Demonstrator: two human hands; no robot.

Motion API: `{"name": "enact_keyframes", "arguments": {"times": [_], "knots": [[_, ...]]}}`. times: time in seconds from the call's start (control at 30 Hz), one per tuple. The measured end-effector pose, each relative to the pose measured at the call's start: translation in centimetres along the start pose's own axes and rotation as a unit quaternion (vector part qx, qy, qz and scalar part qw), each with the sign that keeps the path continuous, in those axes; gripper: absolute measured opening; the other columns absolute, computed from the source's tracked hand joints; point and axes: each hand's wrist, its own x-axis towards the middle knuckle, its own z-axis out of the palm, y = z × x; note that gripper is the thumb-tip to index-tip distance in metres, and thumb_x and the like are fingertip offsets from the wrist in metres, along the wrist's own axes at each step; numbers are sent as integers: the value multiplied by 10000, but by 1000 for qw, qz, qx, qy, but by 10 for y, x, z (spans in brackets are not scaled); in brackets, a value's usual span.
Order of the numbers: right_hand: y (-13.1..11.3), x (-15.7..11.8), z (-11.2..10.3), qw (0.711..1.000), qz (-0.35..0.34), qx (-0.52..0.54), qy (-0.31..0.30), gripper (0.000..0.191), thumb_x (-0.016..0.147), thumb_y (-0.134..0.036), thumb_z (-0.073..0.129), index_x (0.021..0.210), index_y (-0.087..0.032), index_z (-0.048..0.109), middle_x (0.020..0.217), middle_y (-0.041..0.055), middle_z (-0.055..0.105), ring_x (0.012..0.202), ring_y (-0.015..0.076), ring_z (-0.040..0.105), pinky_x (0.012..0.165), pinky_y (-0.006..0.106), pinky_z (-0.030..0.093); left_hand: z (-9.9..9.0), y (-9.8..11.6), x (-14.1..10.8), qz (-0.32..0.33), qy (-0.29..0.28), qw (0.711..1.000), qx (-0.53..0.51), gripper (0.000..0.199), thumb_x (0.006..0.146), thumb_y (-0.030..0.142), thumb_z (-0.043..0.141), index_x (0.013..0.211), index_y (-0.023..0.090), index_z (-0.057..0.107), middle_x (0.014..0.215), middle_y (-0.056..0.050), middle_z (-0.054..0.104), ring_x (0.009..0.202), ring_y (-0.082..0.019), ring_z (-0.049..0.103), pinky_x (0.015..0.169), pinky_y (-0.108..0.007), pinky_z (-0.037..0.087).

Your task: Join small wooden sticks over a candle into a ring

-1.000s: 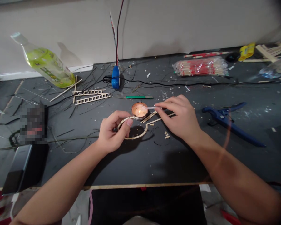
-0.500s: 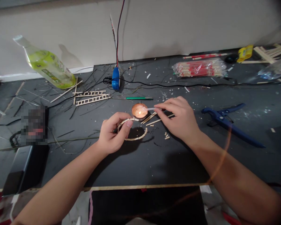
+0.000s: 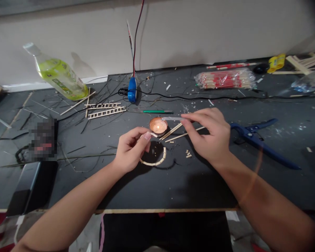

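Observation:
My left hand (image 3: 133, 147) pinches one end of a curved, open ring of short wooden stick pieces (image 3: 155, 163), whose free end arcs over the table. The pinched end sits just at the near rim of a small lit candle in a round tin (image 3: 158, 131). A translucent, whitish glue stick (image 3: 172, 119) is gripped between the fingers and thumb of my right hand (image 3: 208, 131). Its tip lies at the candle's upper right edge, close to the flame. Thin wooden sticks (image 3: 185, 134) and a few cut bits (image 3: 188, 154) lie beside the candle.
A blue cutter (image 3: 259, 140) lies to the right. Behind are a green craft knife (image 3: 157, 112), small wooden ladders (image 3: 106, 112), a blue plug-like device (image 3: 132, 89) with cables, and a bag of sticks (image 3: 225, 78). A green-labelled bottle (image 3: 60, 78) stands at back left.
The glue stick has drawn back from over the flame toward the candle's far right rim, with my right hand moving right. The ring's free end has tilted lower.

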Motion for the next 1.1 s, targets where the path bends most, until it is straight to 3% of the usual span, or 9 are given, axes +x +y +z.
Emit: {"name": "enact_keyframes", "arguments": {"times": [0.1,0.2,0.63,0.83,1.1], "knots": [[-7,0,-3,999,-4,19,25,258,863,-119,783,1074,-268,778,932,34,756,826,202,667,799,405,526,5,1,2,-87,1,992,-93,264,991,443,665,938,187,706,577,37,565,387,-57,416,339,-167,275],[-10,-3,-4,998,-18,45,30,310,843,-96,787,1090,-283,778,926,26,760,801,200,673,780,406,524,7,2,4,-116,-7,985,-127,302,973,480,680,923,183,692,537,43,550,365,-57,374,323,-162,252],[-13,-4,0,996,-64,62,19,290,814,-103,809,1056,-261,779,895,47,759,783,213,690,726,406,525,9,8,5,-113,-16,981,-156,323,980,484,670,906,171,658,487,46,511,400,-69,373,370,-160,276],[-12,-5,0,996,-64,61,18,300,794,-80,815,1045,-241,780,896,56,757,783,213,682,732,409,520,8,5,6,-107,-16,980,-164,327,972,487,681,902,169,654,485,48,488,422,-79,416,394,-165,276],[-13,-7,-1,998,-41,41,20,259,829,-170,801,1049,-304,773,916,28,760,782,216,689,738,426,537,8,5,6,-111,-20,981,-160,326,971,487,681,885,174,642,494,51,481,429,-78,428,405,-173,278]]}}
